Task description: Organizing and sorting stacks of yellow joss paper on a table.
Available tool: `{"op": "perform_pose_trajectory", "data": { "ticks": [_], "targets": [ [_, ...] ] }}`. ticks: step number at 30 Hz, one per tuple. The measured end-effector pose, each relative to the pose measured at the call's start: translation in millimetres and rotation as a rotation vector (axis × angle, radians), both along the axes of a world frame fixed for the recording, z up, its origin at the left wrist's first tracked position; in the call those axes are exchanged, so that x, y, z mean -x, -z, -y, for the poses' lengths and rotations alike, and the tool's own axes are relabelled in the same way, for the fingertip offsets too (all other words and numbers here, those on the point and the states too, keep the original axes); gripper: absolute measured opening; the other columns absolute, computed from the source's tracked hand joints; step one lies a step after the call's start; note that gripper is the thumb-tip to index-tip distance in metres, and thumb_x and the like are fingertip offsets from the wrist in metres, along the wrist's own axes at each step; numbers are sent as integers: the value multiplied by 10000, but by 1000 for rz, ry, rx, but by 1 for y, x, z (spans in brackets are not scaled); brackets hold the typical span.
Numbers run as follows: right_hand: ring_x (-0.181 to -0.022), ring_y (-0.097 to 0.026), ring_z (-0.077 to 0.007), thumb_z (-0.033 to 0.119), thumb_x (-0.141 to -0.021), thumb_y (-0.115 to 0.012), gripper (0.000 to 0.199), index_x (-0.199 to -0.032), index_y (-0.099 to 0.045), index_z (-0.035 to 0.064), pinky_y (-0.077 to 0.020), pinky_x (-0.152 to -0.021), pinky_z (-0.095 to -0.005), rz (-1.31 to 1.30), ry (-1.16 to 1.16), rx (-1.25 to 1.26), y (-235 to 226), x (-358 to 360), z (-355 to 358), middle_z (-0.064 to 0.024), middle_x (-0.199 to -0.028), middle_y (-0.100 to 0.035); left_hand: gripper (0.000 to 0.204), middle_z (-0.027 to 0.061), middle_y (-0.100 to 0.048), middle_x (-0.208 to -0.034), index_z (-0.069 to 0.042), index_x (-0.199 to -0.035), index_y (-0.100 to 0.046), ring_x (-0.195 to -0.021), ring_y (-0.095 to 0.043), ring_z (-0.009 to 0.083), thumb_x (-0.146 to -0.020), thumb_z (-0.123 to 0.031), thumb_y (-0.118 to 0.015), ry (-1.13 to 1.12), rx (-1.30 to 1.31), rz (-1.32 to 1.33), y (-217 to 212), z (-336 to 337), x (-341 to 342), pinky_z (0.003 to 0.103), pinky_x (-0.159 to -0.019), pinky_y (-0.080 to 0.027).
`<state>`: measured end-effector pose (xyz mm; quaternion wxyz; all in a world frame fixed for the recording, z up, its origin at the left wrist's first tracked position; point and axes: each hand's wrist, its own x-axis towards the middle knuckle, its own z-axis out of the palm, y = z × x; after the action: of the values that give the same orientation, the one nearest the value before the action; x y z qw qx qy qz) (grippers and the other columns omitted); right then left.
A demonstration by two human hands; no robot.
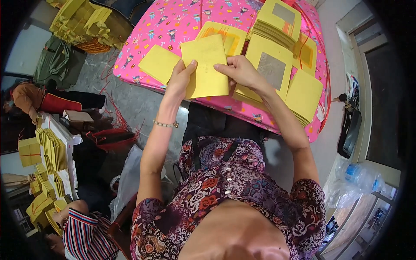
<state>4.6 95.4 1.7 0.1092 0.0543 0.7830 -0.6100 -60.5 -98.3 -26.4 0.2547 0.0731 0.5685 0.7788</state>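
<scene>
I hold a piece of yellow paper [205,82], a plain rectangle, upright over the near edge of the pink table cover. My left hand [181,77] grips its left edge, thumb in front and fingers behind. The right edge is pinched by my right hand [242,71], thumb on the front face. Behind it lie yellow papers with orange print [235,39], partly hidden. A flat yellow paper [157,64] rests beside my left hand. Just past my right hand is a stack of yellow papers with a grey square [271,69] on top.
More yellow stacks stand on the pink patterned cover [145,32]: a tall one [277,21] at the back and a plain one [305,95] at right. Red string [115,134] lies tangled on the floor. Two people work at left beside a table of yellow bundles [52,149].
</scene>
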Motion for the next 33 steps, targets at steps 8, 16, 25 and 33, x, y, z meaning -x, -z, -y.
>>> {"op": "perform_pose_trajectory", "data": {
  "ticks": [8, 16, 25, 33],
  "targets": [
    [-450, -554, -84, 372, -873, -615, 396, -809, -654, -18, -439, -423, -228, 80, -98, 14, 0, 1, 0, -21, -561, -587, 257, 133, -605, -1094, 42, -1154, -483, -957, -622, 197, -966, -132, -479, -21, -9, 77, -2, 3, 4, 324, -794, -525],
    [-464, -505, -38, 321, -903, -595, 338, -822, -617, -6, -423, -437, -193, 65, -122, -20, -2, -5, 9, 25, -575, -544, 208, 121, -600, -1071, 33, -1116, -466, -958, -610, 180, -961, -106, -478, -156, -41, -38, 5, 12, 1, 312, -806, -514],
    [-608, -597, -68, 258, -918, -576, 277, -783, -543, 19, -494, -553, -220, -57, -163, -59, 0, -14, 41, -13, -652, -591, 257, 108, -577, -1134, 15, -1197, -437, -1004, -589, 164, -973, -109, -451, -427, -52, -130, 16, 43, -24, 309, -844, -488],
    [-647, -615, -74, 240, -911, -578, 244, -861, -603, 3, -476, -567, -228, -161, -239, -155, 3, -7, 60, -28, -685, -620, 341, 99, -568, -1199, 0, -1266, -449, -1036, -594, 177, -945, -98, -505, -397, -59, -15, 25, 98, -24, 304, -855, -495]
  ]
}}
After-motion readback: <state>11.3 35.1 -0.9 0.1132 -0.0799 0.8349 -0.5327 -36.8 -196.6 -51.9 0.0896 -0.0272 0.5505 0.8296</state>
